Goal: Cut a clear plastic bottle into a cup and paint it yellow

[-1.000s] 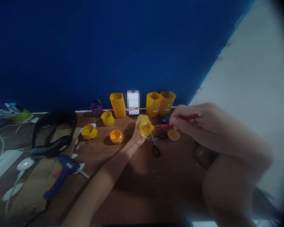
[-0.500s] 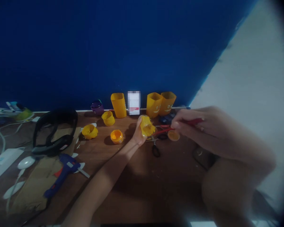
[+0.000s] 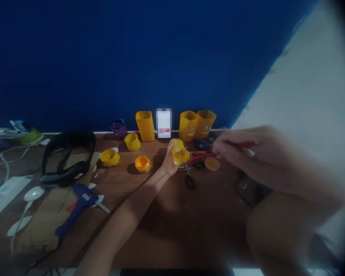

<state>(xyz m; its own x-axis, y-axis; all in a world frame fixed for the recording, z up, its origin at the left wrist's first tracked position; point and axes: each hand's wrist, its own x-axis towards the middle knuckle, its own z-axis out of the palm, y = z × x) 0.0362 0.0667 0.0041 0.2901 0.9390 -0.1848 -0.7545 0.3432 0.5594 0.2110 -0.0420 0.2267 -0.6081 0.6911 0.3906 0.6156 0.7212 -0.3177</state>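
Observation:
My left hand (image 3: 169,163) is wrapped round a yellow-painted cut piece of clear plastic bottle (image 3: 179,152), its ragged end towards the right. My right hand (image 3: 232,147), closed, grips a red paintbrush (image 3: 202,156) whose bristle end reaches to the edge of the bottle piece; whether it touches cannot be told. An open jar of orange-yellow paint (image 3: 143,164) stands left of my left hand. Its likely lid, a round disc smeared with paint (image 3: 212,164), lies under my right hand. Scissors with black handles (image 3: 190,181) lie just below the bottle piece.
Two yellow containers with drawn faces (image 3: 188,126) stand by the wall beside a propped phone (image 3: 163,122); another yellow container (image 3: 145,126) is left of it. Two small yellow cups (image 3: 109,157), a blue glue gun (image 3: 82,203), a black headset-like frame (image 3: 67,153) and cables lie leftward.
My right hand has drawn slightly to the right with the paintbrush. The left hand keeps its hold on the bottle piece, nearly still. The whole view has shifted a little.

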